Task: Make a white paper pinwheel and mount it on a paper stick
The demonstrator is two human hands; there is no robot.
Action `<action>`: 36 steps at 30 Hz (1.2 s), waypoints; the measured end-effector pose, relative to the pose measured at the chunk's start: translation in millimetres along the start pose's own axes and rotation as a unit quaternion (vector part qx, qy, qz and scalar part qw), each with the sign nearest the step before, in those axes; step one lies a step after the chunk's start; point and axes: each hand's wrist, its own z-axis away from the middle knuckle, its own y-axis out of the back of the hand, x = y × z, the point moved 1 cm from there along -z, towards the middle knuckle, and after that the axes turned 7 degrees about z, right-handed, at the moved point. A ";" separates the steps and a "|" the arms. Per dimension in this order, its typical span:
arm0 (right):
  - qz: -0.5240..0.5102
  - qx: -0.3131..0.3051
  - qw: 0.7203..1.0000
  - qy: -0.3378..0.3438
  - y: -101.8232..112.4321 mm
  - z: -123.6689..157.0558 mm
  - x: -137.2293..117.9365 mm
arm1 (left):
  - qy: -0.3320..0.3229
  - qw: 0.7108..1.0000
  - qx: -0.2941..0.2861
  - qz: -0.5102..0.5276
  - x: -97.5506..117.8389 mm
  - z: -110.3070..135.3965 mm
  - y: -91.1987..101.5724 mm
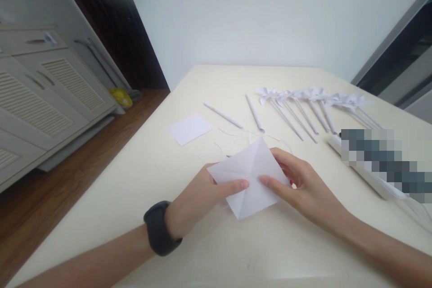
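A white square sheet of paper [251,175] with diagonal creases is held just above the cream table [141,189], one corner pointing away from me. My left hand [202,198], with a black watch on its wrist, pinches the sheet's left side, thumb on top. My right hand [300,184] grips the right side, thumb on top and fingers underneath. A bit of something red shows under the right fingers.
A small white paper square [189,128] lies to the far left. Two rolled paper sticks [222,115] [254,113] and a row of several white paper pinwheels [303,99] lie at the back. A white object [367,175], partly blurred out, sits at the right. Cabinets [40,99] stand left.
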 end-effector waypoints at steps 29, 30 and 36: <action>0.324 0.064 0.887 0.322 8.1 0.5 12.6 | -0.006 0.982 -0.069 0.176 7.3 3.7 -3.5; 0.333 0.064 0.884 0.321 8.3 0.2 12.7 | -0.013 0.982 -0.070 0.173 6.8 3.4 -2.6; 0.354 0.056 0.873 0.332 8.0 -2.0 12.5 | -0.032 0.986 -0.064 0.152 6.1 3.9 -2.0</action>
